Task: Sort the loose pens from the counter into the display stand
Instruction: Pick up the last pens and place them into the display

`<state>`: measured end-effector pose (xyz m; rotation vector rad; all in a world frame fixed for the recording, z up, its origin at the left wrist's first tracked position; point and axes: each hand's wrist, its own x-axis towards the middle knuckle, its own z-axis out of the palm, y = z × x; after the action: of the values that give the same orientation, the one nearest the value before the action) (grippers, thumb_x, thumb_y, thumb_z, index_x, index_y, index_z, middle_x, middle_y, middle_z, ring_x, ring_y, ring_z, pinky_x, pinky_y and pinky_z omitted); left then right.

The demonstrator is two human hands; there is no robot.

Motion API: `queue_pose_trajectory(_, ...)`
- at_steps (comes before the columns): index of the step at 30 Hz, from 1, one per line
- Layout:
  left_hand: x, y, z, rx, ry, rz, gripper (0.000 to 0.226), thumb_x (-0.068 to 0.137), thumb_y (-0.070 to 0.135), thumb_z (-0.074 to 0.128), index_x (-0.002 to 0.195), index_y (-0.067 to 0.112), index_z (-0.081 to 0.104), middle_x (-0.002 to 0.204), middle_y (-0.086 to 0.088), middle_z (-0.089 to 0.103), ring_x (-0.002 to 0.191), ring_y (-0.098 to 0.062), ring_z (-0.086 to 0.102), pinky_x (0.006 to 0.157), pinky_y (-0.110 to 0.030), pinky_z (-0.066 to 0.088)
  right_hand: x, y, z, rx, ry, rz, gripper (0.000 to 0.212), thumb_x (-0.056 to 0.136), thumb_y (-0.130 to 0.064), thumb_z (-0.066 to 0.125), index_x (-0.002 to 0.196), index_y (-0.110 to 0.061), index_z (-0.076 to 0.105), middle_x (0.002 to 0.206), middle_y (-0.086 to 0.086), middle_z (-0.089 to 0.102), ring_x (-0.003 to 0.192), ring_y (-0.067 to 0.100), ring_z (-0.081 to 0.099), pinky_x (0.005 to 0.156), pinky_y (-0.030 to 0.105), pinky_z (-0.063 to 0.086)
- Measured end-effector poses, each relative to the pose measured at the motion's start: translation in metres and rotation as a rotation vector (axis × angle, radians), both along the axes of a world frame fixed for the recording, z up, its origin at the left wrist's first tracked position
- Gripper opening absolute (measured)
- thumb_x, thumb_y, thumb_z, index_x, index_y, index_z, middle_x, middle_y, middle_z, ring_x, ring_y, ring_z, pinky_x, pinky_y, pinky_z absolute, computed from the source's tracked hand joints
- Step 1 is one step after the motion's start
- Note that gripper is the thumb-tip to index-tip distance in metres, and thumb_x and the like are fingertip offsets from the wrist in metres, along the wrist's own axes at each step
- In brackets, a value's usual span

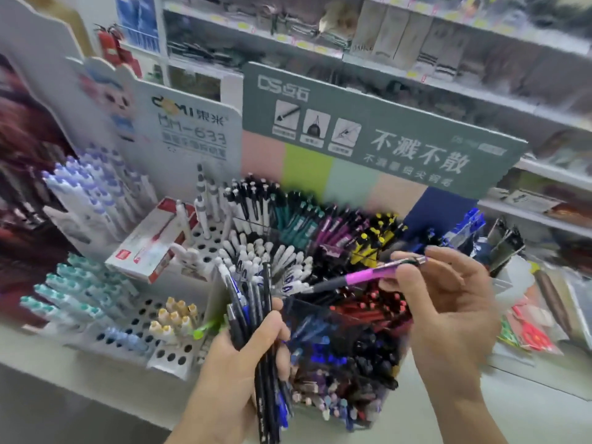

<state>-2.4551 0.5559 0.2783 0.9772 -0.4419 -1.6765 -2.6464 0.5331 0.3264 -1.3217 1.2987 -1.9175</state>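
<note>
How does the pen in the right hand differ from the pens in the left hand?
The right hand pinches one pink pen, while the left hand grips a bundle of pens. The pink pen lies nearly level; the bundle stands roughly upright. The pink pen is bright; the bundle is black and blue. Both are held above the display stand.

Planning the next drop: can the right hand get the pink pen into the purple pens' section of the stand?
Probably yes. The right hand holds the pink pen just above the stand, the purple pens close beyond its tip, nothing between.
</note>
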Motion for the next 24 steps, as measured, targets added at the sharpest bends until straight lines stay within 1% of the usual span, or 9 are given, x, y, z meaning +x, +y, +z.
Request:
queue_pose_trajectory(3,0.017,-0.01,0.01,0.036,0.09,-0.095,0.045,0.074,0.003,0.071,0.117,0.0,0.063,0.07,-0.015,0.056,0.043,-0.022,0.048,0.04,-0.029,0.043,0.007,-0.023,0.012,-0.19,0.428,-0.246,0.027,0.084,-0.007,0.081,0.101,-0.017,0.063,0.091,-0.007,0.072,0.081,0.002,0.071,0.076,0.018,0.055)
queue_pose_trajectory(5,0.025,-0.018,0.016,0.042,0.128,-0.196,0.057,0.066,-0.013,0.077,0.119,0.0,0.062,0.07,-0.018,0.056,0.043,-0.023,0.05,0.04,-0.03,0.044,0.012,-0.042,0.012,-0.176,0.585,-0.283,0.022,0.084,-0.01,0.08,0.1,-0.013,0.065,0.09,-0.011,0.069,0.081,-0.006,0.068,0.077,0.011,0.051)
queue_pose_trajectory(6,0.026,-0.022,0.019,0.047,0.137,-0.227,0.059,0.063,-0.014,0.078,0.118,0.0,0.061,0.069,-0.019,0.056,0.043,-0.024,0.05,0.04,-0.031,0.045,0.015,-0.052,0.01,-0.144,0.647,-0.29,0.02,0.084,-0.011,0.081,0.098,-0.011,0.067,0.087,-0.011,0.07,0.08,-0.005,0.067,0.076,0.009,0.051)
queue_pose_trajectory(9,0.022,-0.033,0.026,0.037,0.172,-0.259,0.05,0.068,0.006,0.069,0.116,-0.001,0.058,0.072,-0.02,0.059,0.044,-0.026,0.051,0.041,-0.031,0.046,0.018,-0.072,0.0,-0.021,0.812,-0.273,0.022,0.082,-0.013,0.085,0.098,-0.008,0.07,0.086,-0.005,0.071,0.081,0.006,0.066,0.077,0.021,0.054)
queue_pose_trajectory(12,0.017,-0.039,0.032,0.018,0.162,-0.309,0.042,0.062,0.007,0.076,0.101,-0.001,0.065,0.072,-0.022,0.061,0.044,-0.029,0.053,0.041,-0.033,0.046,0.01,-0.08,-0.008,0.145,0.986,-0.31,0.039,0.077,-0.019,0.089,0.108,-0.011,0.068,0.1,0.005,0.066,0.099,0.027,0.058,0.091,0.029,0.043)
queue_pose_trajectory(14,0.014,-0.038,0.035,0.025,0.217,-0.365,0.04,0.059,-0.007,0.084,0.095,-0.002,0.067,0.074,-0.024,0.059,0.046,-0.031,0.053,0.042,-0.034,0.046,0.001,-0.079,-0.012,0.261,1.046,-0.297,0.053,0.072,-0.023,0.091,0.116,-0.014,0.064,0.108,0.008,0.061,0.106,0.031,0.05,0.096,0.036,0.041)
queue_pose_trajectory(15,0.012,-0.038,0.036,0.036,0.26,-0.376,0.041,0.063,-0.003,0.082,0.1,-0.002,0.064,0.077,-0.024,0.059,0.049,-0.033,0.053,0.043,-0.034,0.047,-0.001,-0.079,-0.012,0.285,1.053,-0.287,0.057,0.07,-0.025,0.093,0.118,-0.015,0.063,0.111,0.008,0.061,0.108,0.031,0.049,0.096,0.041,0.042)
queue_pose_trajectory(19,0.003,-0.039,0.037,0.049,0.35,-0.398,0.06,0.052,0.005,0.08,0.107,0.002,0.056,0.077,-0.022,0.055,0.051,-0.033,0.053,0.043,-0.035,0.048,-0.006,-0.09,-0.015,0.167,1.073,-0.236,0.054,0.067,-0.021,0.094,0.111,-0.014,0.064,0.106,0.007,0.066,0.106,0.034,0.053,0.087,0.055,0.05)
queue_pose_trajectory(24,-0.005,-0.04,0.039,0.026,0.319,-0.409,0.062,0.055,0.003,0.079,0.111,-0.001,0.056,0.075,-0.022,0.054,0.05,-0.033,0.053,0.042,-0.035,0.048,-0.003,-0.11,-0.025,-0.018,1.055,-0.246,0.033,0.074,-0.024,0.089,0.099,-0.012,0.072,0.092,0.004,0.068,0.101,0.032,0.053,0.088,0.05,0.048)
